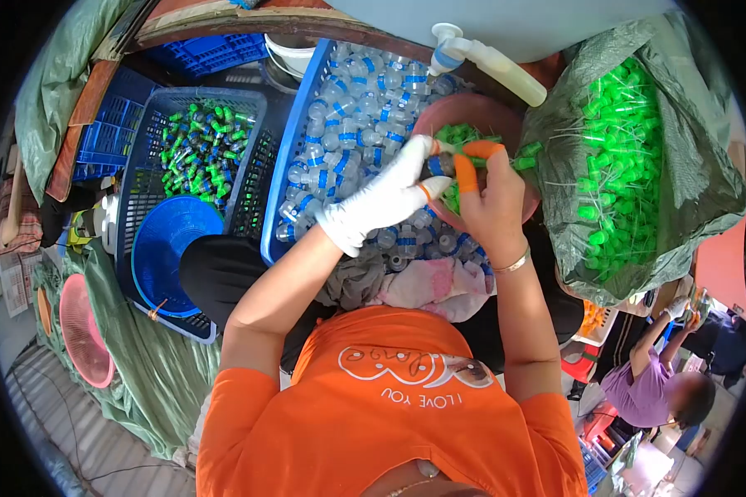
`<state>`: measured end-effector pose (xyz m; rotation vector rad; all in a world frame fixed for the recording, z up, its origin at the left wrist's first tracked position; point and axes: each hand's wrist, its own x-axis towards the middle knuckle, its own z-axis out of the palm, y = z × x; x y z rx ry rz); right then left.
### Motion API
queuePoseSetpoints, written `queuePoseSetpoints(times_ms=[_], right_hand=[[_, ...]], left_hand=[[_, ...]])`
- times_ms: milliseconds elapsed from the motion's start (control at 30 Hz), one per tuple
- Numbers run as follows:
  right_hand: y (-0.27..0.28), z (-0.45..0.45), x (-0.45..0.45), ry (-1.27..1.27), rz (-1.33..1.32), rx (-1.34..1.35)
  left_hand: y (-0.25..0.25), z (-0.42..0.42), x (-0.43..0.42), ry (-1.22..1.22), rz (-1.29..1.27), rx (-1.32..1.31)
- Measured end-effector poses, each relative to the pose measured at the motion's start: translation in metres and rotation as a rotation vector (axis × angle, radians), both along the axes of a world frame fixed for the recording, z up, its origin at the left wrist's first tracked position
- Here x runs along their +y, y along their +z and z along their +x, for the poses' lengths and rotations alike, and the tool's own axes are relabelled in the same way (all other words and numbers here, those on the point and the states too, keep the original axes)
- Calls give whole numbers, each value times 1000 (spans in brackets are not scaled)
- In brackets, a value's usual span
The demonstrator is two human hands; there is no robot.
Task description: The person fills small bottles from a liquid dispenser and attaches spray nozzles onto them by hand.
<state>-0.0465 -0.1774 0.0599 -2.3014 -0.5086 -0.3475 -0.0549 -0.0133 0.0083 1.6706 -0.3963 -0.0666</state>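
My left hand [389, 195], in a white glove with orange bands at the fingertips, is closed on a small clear bottle [436, 166] with a blue band. Close against it, my right hand [493, 186] wears orange finger covers, its fingers curled in at the bottle's end; what they grip is hidden. Green caps [525, 157] show just beyond the right fingers. Beneath both hands stands a pink bowl [472, 108] with green caps inside. A blue crate [272, 224] full of small blue-banded bottles [365, 108] lies under and left of the hands.
At right, a green sack [555, 207] holds green caps with thin tubes [622, 166]. Leftward, a dark basket [257, 103] contains green-capped bottles, with a blue basin [153, 273] at its front. A white-and-yellowish bottle [506, 70] lies ahead. Another person [651, 385] works at far right.
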Motion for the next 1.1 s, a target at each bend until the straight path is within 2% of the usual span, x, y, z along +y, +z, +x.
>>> queuePoseSetpoints(times_ms=[100, 167, 267, 333, 367, 433, 500, 567, 600, 633, 667, 733, 767, 833, 867, 900, 1000, 1033, 1067, 1100], right_hand=[[-14, -5, 2, 13, 130, 128], [-28, -3, -4, -8, 328, 283], [-36, -5, -7, -30, 513, 468], [-38, -12, -10, -66, 688, 690], [-38, -14, -14, -69, 690, 689], [-36, -17, -23, 6, 495, 683], [-34, -26, -28, 34, 404, 680], [-8, -36, -24, 47, 62, 388], [-2, -37, -24, 56, -110, 240], [-1, -36, -24, 54, -112, 243], [-1, -34, -25, 165, -177, 87], [-2, -32, -25, 383, -300, -226], [-6, -36, -26, 379, -301, -224], [-20, -49, -27, 265, -179, 91], [-22, -53, -26, 203, -117, 249], [-20, -54, -25, 198, -121, 250], [-3, -48, -14, 150, -38, 751], [-3, -45, -14, 151, -36, 753], [-4, -40, -14, 165, -98, 536], [-5, -34, -13, 177, -156, 318]], left_hand=[[5, -12, -12, 87, 45, -90], [5, -17, -17, 127, 65, -134], [4, -18, -19, 174, 350, -420], [3, -19, -14, 169, 317, -365], [3, -18, -10, 161, 281, -312], [5, -21, -4, 151, 245, -257], [9, -27, 1, 39, 358, -416], [8, -33, 6, -19, 406, -496], [6, -36, 8, -50, 303, -297], [4, -39, 10, -82, 200, -98], [2, -43, 11, -115, 98, 102], [-2, -48, 12, -156, 44, 108], [-2, -50, 11, -192, -11, 110], [-2, -55, 9, -230, -69, 109], [1, -59, 8, -180, 12, 51], [4, -63, 6, -129, 93, -8], [6, -63, 11, -29, 206, -69], [6, -64, 16, 20, 238, -65], [6, -65, 23, 71, 272, -60], [4, -61, 37, 215, 414, -130]])
